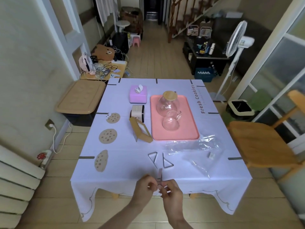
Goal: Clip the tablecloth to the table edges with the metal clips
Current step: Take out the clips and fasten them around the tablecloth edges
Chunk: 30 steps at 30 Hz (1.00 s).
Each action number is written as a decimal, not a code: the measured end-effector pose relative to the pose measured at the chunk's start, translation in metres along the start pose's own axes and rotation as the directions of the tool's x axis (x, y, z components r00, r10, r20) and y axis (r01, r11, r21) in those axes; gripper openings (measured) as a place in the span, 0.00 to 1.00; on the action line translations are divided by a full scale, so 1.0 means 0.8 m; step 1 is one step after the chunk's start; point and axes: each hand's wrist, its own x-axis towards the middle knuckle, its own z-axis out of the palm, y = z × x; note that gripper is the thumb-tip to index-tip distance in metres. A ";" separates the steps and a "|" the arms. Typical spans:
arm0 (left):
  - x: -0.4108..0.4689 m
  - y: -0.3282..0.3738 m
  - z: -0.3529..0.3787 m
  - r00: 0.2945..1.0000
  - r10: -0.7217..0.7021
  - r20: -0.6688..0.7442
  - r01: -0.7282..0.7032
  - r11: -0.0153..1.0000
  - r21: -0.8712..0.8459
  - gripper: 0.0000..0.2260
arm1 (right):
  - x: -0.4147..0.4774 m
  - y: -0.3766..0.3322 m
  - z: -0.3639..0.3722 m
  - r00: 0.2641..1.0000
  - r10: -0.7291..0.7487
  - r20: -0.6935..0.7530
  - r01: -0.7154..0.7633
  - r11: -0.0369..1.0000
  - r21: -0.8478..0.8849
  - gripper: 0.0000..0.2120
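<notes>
- The white tablecloth [132, 159] covers the square table, with cookie prints down its left side and its near flap hanging over the edge facing the person.
- A wooden chair [257, 142] stands at the table's right side.
- A lidded storage bin [79, 100] sits on the floor by the table's far-left corner.
- A pink tray [186, 116] lies right of centre on the cloth. It carries a glass teapot [167, 103] with a wooden lid at the far end and a glass jug [171, 122] just in front of it.
- Clear plastic bags [194, 144] lie crumpled on the cloth, near the tray's near-right corner, with a small white packet [211, 155] among them.
- A wooden frame [141, 132] stands tilted just left of the tray. Behind it are a small clock [137, 114] and then a pink tissue box [138, 96].
- The left hand [146, 185] is at the middle of the near edge, fingers curled narrow, thumb and forefinger pinching a clip.
- The right hand [171, 190] is just beside it, fingers curled in the same way and pinching the same clip from the other side.
- The held clip [159, 175] rises from between the fingertips, and its upper arm lies on the cloth at the near edge. Whether it grips the table I cannot tell.
- Two spare clips lie on the cloth beyond the hands, side by side and apart: the left clip [153, 158] and the right clip [167, 162], both triangular wire.
</notes>
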 end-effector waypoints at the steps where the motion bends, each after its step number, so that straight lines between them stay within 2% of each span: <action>1: -0.001 0.003 -0.001 0.998 -0.065 -0.025 0.063 0.995 -0.078 0.17 | 0.001 0.000 -0.002 1.000 -0.003 0.004 0.003 1.000 0.008 0.21; 4: 0.004 0.010 -0.005 0.977 -0.212 -0.004 0.201 0.934 -0.295 0.10 | 0.005 0.000 -0.008 0.996 0.035 0.083 -0.042 0.996 0.083 0.23; 8: 0.007 0.021 -0.008 0.952 -0.286 0.109 0.306 0.901 -0.308 0.08 | 0.009 0.008 -0.018 0.975 0.031 0.218 -0.053 0.994 0.097 0.22; 13: -0.001 0.017 -0.015 0.928 -0.322 0.187 0.365 0.886 -0.286 0.08 | 0.012 0.012 -0.017 0.949 -0.048 0.313 0.067 0.996 -0.050 0.25; 15: -0.005 0.010 -0.022 0.936 -0.308 0.168 0.344 0.900 -0.268 0.07 | 0.010 0.007 -0.009 0.932 -0.087 0.351 0.118 0.991 -0.066 0.24; 19: -0.010 -0.011 -0.045 0.936 -0.327 0.131 0.351 0.900 -0.258 0.11 | -0.001 -0.002 0.025 0.911 -0.203 0.360 0.252 0.963 -0.096 0.19; 23: -0.014 -0.039 -0.084 0.923 -0.357 0.144 0.384 0.882 -0.274 0.05 | -0.015 -0.004 0.072 0.894 -0.257 0.367 0.313 0.944 -0.101 0.17; 26: -0.014 -0.066 -0.120 0.926 -0.356 0.126 0.378 0.876 -0.299 0.10 | -0.026 -0.008 0.118 0.873 -0.351 0.339 0.388 0.921 -0.046 0.06; 30: -0.011 -0.118 -0.167 0.949 -0.307 0.075 0.316 0.921 -0.227 0.18 | -0.038 -0.014 0.182 0.834 -0.466 0.296 0.498 0.866 -0.040 0.03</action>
